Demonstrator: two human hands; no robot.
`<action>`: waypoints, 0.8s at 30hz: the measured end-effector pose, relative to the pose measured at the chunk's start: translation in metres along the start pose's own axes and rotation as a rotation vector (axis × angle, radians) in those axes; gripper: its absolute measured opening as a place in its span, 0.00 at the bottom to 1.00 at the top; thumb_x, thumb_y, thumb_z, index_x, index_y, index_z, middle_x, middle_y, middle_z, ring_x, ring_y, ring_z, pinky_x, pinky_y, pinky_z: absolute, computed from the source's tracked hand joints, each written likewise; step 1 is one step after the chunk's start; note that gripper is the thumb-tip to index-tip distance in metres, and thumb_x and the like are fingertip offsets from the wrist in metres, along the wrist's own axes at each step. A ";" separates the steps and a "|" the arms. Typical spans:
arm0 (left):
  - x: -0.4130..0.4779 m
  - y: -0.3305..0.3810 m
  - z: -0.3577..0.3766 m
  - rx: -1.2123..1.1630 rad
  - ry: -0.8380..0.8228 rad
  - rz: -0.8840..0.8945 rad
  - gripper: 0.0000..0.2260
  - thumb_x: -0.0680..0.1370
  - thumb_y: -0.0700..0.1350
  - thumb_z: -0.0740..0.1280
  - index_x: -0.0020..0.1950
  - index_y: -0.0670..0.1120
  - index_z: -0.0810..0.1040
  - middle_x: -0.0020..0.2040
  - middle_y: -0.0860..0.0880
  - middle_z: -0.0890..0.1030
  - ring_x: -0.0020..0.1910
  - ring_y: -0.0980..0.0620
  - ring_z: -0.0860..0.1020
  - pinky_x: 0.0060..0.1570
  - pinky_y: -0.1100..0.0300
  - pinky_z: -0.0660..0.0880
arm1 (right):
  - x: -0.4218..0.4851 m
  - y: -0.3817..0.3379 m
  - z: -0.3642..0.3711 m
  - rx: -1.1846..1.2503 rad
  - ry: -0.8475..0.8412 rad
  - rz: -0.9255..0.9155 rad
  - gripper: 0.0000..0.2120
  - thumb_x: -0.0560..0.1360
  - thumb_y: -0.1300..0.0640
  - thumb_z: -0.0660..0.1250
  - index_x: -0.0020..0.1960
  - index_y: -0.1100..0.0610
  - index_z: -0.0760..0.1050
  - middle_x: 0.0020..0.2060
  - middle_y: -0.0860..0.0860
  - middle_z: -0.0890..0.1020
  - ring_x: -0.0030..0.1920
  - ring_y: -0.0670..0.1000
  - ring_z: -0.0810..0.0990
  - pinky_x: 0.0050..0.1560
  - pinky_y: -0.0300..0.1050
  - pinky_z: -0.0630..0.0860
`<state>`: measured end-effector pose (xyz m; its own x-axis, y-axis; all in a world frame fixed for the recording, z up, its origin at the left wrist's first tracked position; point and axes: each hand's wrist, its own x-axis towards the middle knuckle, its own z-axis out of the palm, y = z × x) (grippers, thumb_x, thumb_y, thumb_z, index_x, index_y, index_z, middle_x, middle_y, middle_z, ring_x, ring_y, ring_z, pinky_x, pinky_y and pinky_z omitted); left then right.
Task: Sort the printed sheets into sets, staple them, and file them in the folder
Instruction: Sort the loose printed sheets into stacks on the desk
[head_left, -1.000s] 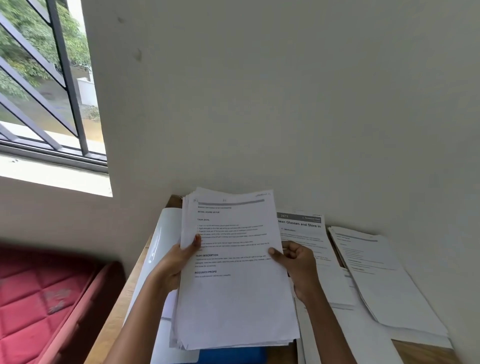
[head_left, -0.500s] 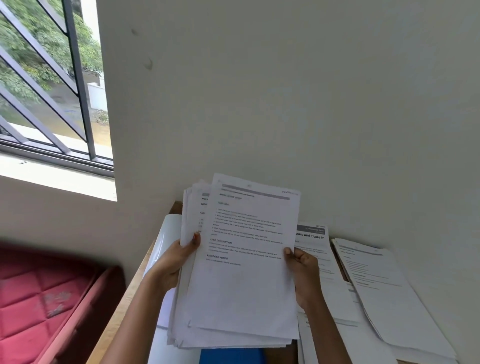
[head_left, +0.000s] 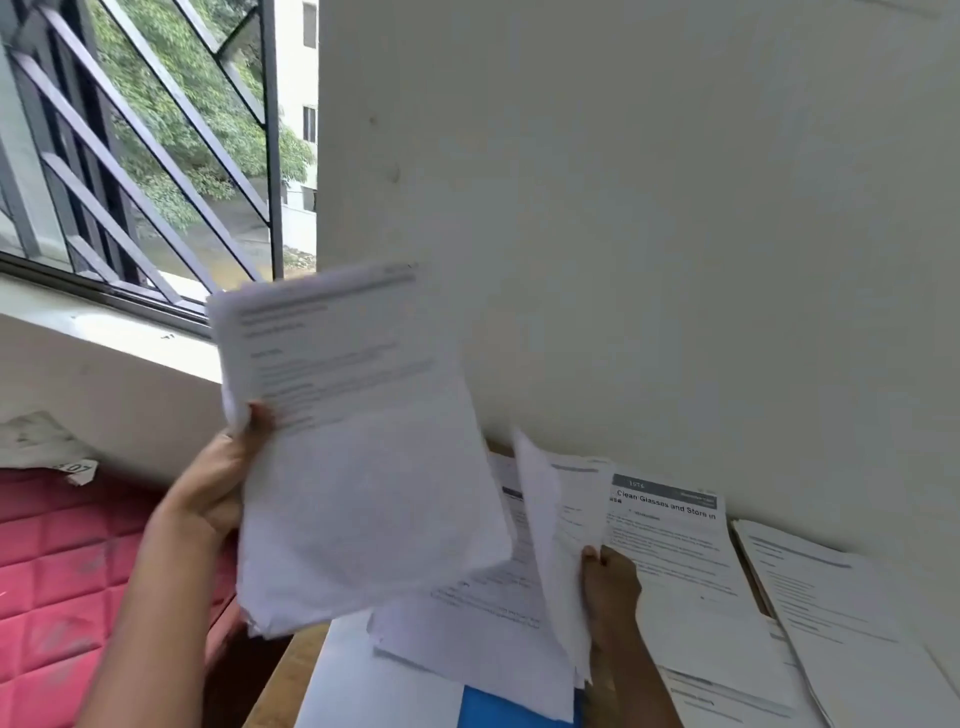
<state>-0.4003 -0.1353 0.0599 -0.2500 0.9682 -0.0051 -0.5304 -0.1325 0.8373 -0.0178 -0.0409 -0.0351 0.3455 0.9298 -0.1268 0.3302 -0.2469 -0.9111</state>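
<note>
Since half second ago: stack (head_left: 358, 467) split. Left hand (head_left: 223, 488) has lifted it up-left, above worktop (head_left: 291, 670) edge. Right hand (head_left: 610, 587) has peeled off sheet (head_left: 550, 525), carrying toward piles (head_left: 680, 566) by wall. Means sorting underway; stapling, filing in folder (head_left: 498, 709) not begun.
Left grip: closed on stack's left edge, thumb on front. Right grip: pinches sheet.
Stack long axis near upright, header end up, print facing camera. Sheet edge-on, curling.

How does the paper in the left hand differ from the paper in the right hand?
The left hand holds a thick stack up high, printed face in view. The right hand holds a thin bunch lower, near the desk, turned nearly edge-on. Both are white printed sheets.
</note>
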 end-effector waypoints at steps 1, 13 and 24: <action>-0.004 0.012 -0.001 -0.024 0.024 0.020 0.12 0.71 0.56 0.72 0.44 0.49 0.87 0.51 0.45 0.84 0.41 0.50 0.85 0.35 0.54 0.82 | -0.005 -0.006 0.006 -0.069 -0.002 -0.052 0.11 0.80 0.62 0.60 0.43 0.67 0.76 0.34 0.57 0.76 0.37 0.53 0.74 0.31 0.38 0.64; 0.001 0.019 0.007 -0.163 -0.015 -0.027 0.26 0.82 0.57 0.50 0.48 0.49 0.86 0.50 0.45 0.85 0.44 0.49 0.85 0.38 0.52 0.82 | -0.028 -0.015 0.034 -0.270 0.029 -0.224 0.07 0.76 0.66 0.63 0.52 0.68 0.77 0.48 0.62 0.81 0.51 0.61 0.79 0.49 0.45 0.71; 0.009 -0.041 0.069 -0.058 -0.192 -0.224 0.47 0.44 0.63 0.82 0.59 0.44 0.79 0.54 0.40 0.84 0.46 0.44 0.84 0.38 0.51 0.82 | -0.044 -0.069 -0.016 -0.039 -0.085 -0.215 0.14 0.75 0.39 0.64 0.38 0.47 0.71 0.36 0.50 0.77 0.40 0.55 0.77 0.39 0.44 0.72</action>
<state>-0.3244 -0.1064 0.0633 0.0331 0.9964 -0.0785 -0.6020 0.0826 0.7942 -0.0418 -0.0688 0.0395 0.1886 0.9814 0.0348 0.4223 -0.0491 -0.9051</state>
